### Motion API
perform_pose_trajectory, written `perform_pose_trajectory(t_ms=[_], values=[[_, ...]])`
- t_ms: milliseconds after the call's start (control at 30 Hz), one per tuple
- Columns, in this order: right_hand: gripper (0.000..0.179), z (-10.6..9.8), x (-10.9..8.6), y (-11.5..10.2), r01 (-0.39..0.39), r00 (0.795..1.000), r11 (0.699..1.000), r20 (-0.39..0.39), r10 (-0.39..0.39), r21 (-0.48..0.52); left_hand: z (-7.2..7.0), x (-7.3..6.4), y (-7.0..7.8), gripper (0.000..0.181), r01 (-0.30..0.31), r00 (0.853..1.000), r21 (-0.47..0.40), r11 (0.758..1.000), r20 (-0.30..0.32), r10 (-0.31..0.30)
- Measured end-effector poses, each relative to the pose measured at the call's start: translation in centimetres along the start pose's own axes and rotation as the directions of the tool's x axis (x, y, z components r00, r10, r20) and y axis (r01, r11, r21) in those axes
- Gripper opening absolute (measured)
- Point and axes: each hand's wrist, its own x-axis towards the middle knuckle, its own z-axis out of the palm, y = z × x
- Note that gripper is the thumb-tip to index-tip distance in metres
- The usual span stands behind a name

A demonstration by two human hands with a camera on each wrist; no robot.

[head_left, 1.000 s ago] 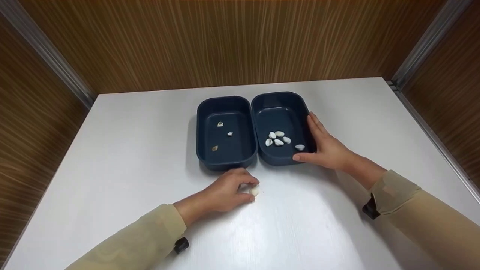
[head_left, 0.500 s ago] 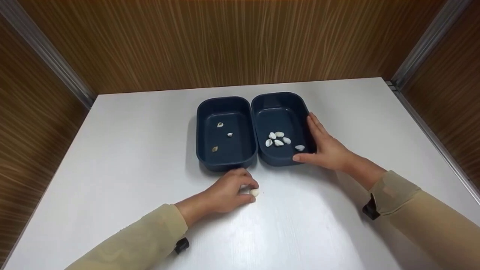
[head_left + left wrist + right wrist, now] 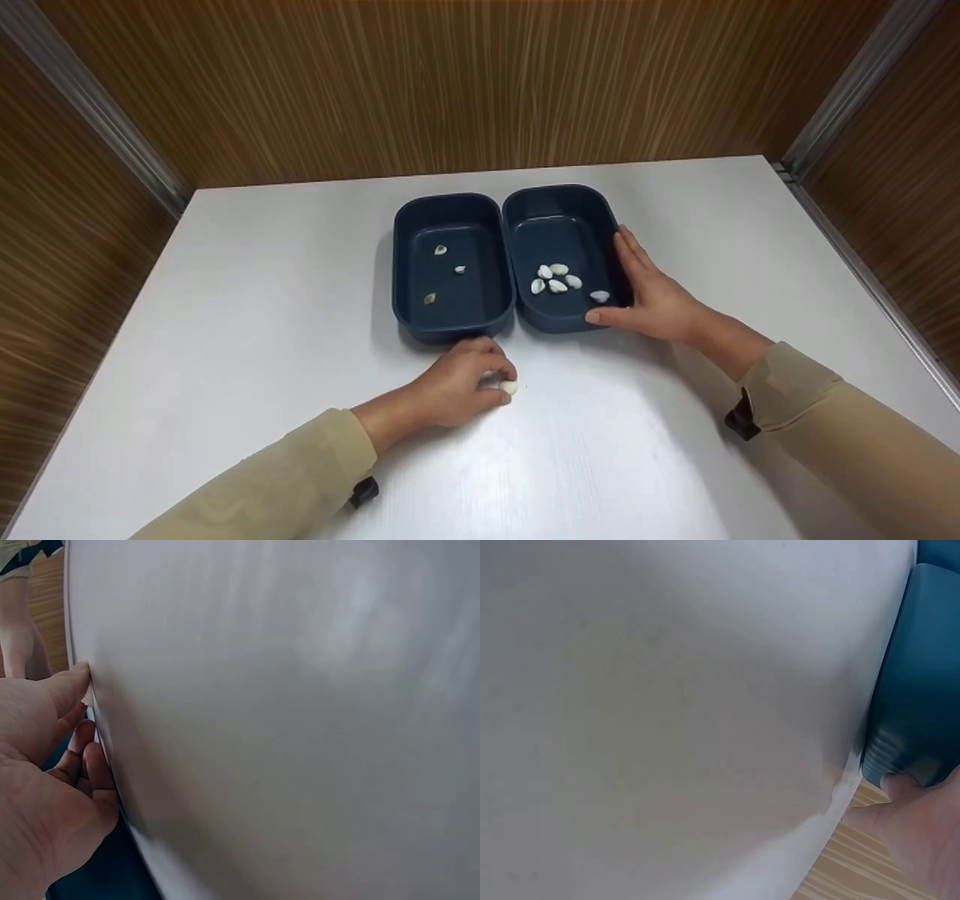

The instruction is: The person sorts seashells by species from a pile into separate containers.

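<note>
My left hand point(image 3: 457, 382) pinches a small white seashell point(image 3: 509, 387) between thumb and forefinger, low over the table in front of the left bin. A sliver of that seashell point(image 3: 88, 699) shows beside the thumb in the left wrist view. My right hand point(image 3: 658, 302) rests against the dark blue right bin point(image 3: 564, 324), straight fingers along its outer side and thumb at the near rim. Several white seashells point(image 3: 557, 286) lie inside, most in a cluster. Three smaller shells, one a brownish shell point(image 3: 430, 298), lie spread out in the dark blue left bin point(image 3: 450, 334).
Both bins stand side by side on a white table point(image 3: 262, 300), their long walls touching or nearly so. Wood-grain panels point(image 3: 480, 82) close in the back and both sides. The left hand is just in front of the left bin's near wall.
The left fingers and the seashell have shifted very slightly toward me, with the shell still by the fingertips. The right hand and both bins have stayed in place.
</note>
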Motion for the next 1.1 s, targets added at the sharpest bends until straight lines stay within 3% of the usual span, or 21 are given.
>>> perform_pose_trajectory(t_ms=[467, 1100], values=[[0.13, 0.11, 0.1, 0.07, 0.006, 1.0, 1.0, -0.008, -0.005, 0.005, -0.16, 0.07, 0.39, 0.016, -0.037, 0.999, 0.039, 0.999, 0.026, 0.036], [0.131, 0.07, 0.09, 0.01, 0.002, 1.0, 1.0, -0.004, -0.002, 0.006, -0.13, -0.01, 0.63, 0.018, -0.009, 1.0, -0.05, 0.999, -0.01, 0.008]])
